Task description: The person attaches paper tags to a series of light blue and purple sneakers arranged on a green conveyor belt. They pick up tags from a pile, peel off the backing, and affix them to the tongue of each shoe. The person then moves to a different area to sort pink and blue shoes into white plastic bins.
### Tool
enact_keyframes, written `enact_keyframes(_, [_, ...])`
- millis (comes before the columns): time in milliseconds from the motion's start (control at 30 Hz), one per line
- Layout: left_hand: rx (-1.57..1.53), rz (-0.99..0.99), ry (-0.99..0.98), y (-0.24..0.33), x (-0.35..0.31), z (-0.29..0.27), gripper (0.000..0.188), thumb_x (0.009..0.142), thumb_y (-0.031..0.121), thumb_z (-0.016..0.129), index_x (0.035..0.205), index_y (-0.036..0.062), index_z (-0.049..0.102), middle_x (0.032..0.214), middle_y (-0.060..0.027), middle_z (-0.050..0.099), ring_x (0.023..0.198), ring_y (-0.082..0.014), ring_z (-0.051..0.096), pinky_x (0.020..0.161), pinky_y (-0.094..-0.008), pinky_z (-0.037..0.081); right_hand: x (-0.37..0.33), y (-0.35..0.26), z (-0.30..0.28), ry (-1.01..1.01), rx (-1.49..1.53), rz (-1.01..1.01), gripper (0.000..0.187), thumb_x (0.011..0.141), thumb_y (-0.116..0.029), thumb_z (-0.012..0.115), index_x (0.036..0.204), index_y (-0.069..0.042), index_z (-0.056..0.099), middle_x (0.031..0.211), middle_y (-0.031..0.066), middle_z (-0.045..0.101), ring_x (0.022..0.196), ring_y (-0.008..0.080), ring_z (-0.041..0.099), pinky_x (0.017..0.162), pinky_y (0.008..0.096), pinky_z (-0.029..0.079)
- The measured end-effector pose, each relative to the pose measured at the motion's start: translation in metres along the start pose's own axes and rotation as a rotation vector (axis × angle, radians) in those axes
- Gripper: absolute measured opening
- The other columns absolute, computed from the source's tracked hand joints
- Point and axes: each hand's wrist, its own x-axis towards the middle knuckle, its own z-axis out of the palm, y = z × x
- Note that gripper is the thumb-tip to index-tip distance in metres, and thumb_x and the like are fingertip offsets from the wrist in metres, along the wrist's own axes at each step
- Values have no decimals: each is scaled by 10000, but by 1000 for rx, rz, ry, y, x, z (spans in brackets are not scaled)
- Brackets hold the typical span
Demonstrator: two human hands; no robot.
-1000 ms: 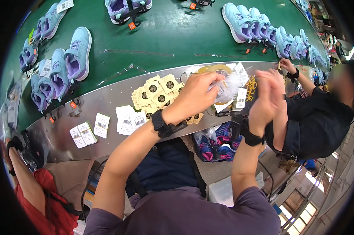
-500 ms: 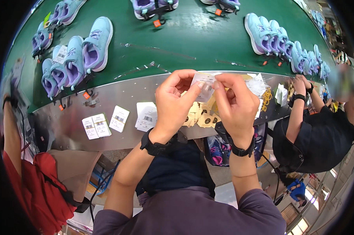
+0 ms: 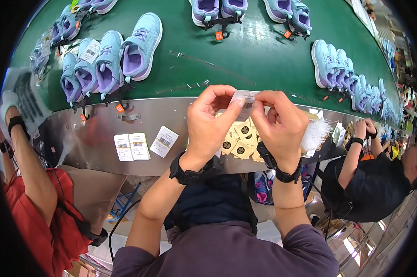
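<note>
Between my two hands is a small white barcode tag (image 3: 245, 98), raised at the near edge of the green conveyor belt. My left hand (image 3: 207, 123) pinches its left side with thumb and fingers. The fingertips of my right hand (image 3: 284, 123) are closed on its right side. Below and behind the hands, a heap of beige square tags (image 3: 241, 148) with dark round prints lies on the metal ledge. Left of them are a single stack of white barcode cards (image 3: 164, 141) and a banded double stack (image 3: 132, 147).
Paired blue-purple shoes (image 3: 144, 46) on black hangers stand along the green belt (image 3: 190, 76). The metal ledge (image 3: 102, 159) runs in front. A bundle of white plastic fasteners (image 3: 317, 133) lies to the right. Co-workers sit on both sides, one in red (image 3: 70, 203), one in black (image 3: 367, 180).
The whole scene has shifted rightward in view, the shoes also downward. My hands keep hold of the tag, which now tilts flatter. The left co-worker's arm has come farther into view.
</note>
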Motion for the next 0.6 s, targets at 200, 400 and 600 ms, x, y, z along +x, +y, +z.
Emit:
enact_keyframes(200, [273, 219, -52, 9, 14, -17, 164, 773, -72, 640, 916, 2, 612, 871, -59, 629, 809, -148, 604, 711, -268, 492, 15, -9, 18, -77, 52, 90, 123, 751, 15, 637, 860, -37, 613, 701, 54, 635, 487, 152, 552, 447, 257, 413])
enact_keyframes(400, [1087, 1041, -219, 38, 49, -59, 169, 628, 26, 667, 788, 55, 618, 865, -46, 586, 807, -221, 587, 695, -344, 497, 34, -11, 34, -403, 745, 613, 117, 859, -35, 562, 959, 5, 607, 800, 101, 640, 653, 170, 603, 605, 229, 446])
enact_keyframes(600, [1178, 799, -452, 53, 81, -107, 117, 709, 40, 653, 819, 33, 616, 836, -78, 610, 756, -273, 599, 637, -343, 471, 56, -10, 90, -299, 229, 122, 55, 836, -101, 617, 887, -87, 632, 824, 69, 611, 721, 231, 595, 623, 326, 462])
